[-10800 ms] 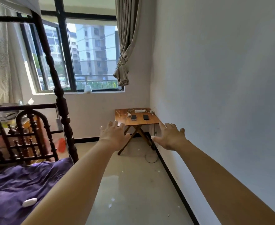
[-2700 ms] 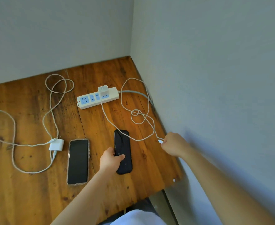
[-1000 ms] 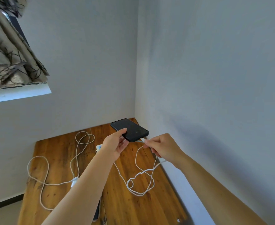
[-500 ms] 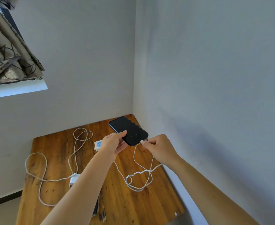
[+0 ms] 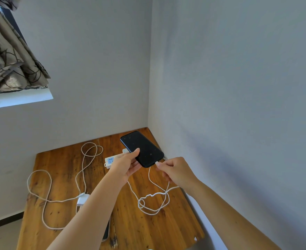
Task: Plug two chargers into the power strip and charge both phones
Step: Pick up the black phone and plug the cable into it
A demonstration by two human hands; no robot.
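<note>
My left hand (image 5: 126,164) holds a black phone (image 5: 142,147) up above the wooden table (image 5: 62,166), screen dark. My right hand (image 5: 175,171) pinches the white plug of a charging cable (image 5: 149,179) against the phone's lower edge. That cable loops down onto the table and runs toward the white power strip (image 5: 110,161), mostly hidden behind my left hand. A second white charger (image 5: 82,199) with its long cable (image 5: 40,192) lies loose on the left of the table. The second phone (image 5: 106,231) shows only as a sliver under my left forearm.
The table stands in a corner, with grey walls (image 5: 229,105) behind and to the right. A patterned curtain (image 5: 9,56) and a window sill (image 5: 18,100) are at the upper left. The floor (image 5: 2,235) shows at the lower left.
My right hand has brought the cable plug up to the phone's lower edge. The phone stays lifted in my left hand, and the view has shifted slightly.
</note>
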